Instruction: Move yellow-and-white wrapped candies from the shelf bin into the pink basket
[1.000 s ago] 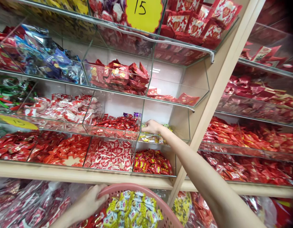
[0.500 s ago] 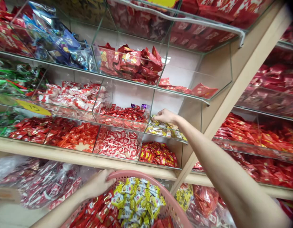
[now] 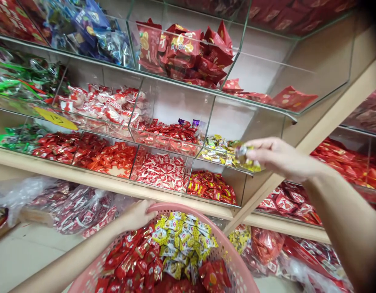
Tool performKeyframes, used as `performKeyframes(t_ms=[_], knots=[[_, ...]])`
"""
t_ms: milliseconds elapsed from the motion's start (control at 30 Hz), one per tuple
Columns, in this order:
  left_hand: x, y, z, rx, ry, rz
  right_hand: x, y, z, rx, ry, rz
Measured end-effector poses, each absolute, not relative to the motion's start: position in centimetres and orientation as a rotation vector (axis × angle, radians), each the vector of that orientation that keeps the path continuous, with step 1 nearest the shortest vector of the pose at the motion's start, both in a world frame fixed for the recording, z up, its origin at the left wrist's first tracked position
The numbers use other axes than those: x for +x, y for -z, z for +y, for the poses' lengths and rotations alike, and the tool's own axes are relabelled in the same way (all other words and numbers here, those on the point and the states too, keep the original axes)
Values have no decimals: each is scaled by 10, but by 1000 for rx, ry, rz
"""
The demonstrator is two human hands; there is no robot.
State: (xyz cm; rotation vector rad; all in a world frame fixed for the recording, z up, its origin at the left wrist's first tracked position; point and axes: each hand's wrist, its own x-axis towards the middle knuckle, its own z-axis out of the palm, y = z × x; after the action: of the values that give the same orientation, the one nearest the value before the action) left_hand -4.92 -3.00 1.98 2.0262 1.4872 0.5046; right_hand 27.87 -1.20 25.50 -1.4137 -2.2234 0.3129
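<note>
My left hand (image 3: 137, 215) grips the far rim of a pink perforated plastic basket (image 3: 233, 249), fingers curled over its edge. Inside lie yellow-and-white wrapped candies (image 3: 183, 234) heaped beside red-wrapped candies (image 3: 134, 258), with a few larger red packets (image 3: 215, 274). In front of the shelf, my right hand (image 3: 276, 156) pinches a wrapped candy (image 3: 242, 153), blurred by motion; whether there is more than one I cannot tell. Just behind it is a clear compartment of yellow-and-white candies (image 3: 217, 148) of similar look.
Clear-walled shelf compartments hold red packets (image 3: 184, 51), blue packets (image 3: 93, 30) and red-and-yellow candies (image 3: 210, 185). A slanted wooden post (image 3: 300, 150) stands at the right. Plastic bags of candy (image 3: 81, 207) lie below the shelf. A yellow tag (image 3: 56, 119) reads 15.
My right hand has come out of the yellow candy compartment, moving right and nearer, with candy in its fingers. My left hand stays on the basket rim. The view has shifted closer to the shelves.
</note>
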Motion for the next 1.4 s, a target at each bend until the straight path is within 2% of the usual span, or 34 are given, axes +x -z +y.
performKeyframes(t_ms=[67,133,200,267,333,400,800,967,1167,1267,1400], knots=[[-49,-18,-30,2024,-506,1503,261,-227,-25,-1281,-712,-2496],[-49,-17,-30,2016,-516,1515,236,-190,-31,-1178,-872,-2692],[-49,-17,-30,2004,-528,1521,209,-153,-29,-1121,-766,-2877],[-48,-17,-30,1985,-536,1532,186,-124,-23,-1143,-464,-3021],[-48,-17,-30,1966,-541,1550,168,-107,-17,-1188,-203,-3114],[-48,-18,-30,1954,-546,1558,153,-101,-13,-1232,-78,-3196],[-48,-22,-32,1884,-590,1547,134,-86,-10,-1251,-5,-3252],[-47,-23,-31,1898,-593,1514,150,-109,-21,-1228,-93,-3122],[-50,-19,-29,1850,-607,1540,199,-206,-30,-1064,-379,-2674],[-50,-17,-28,1840,-624,1550,230,-248,-9,-1270,-161,-2350],[-49,-15,-27,1840,-630,1563,261,-266,34,-1811,178,-2038]])
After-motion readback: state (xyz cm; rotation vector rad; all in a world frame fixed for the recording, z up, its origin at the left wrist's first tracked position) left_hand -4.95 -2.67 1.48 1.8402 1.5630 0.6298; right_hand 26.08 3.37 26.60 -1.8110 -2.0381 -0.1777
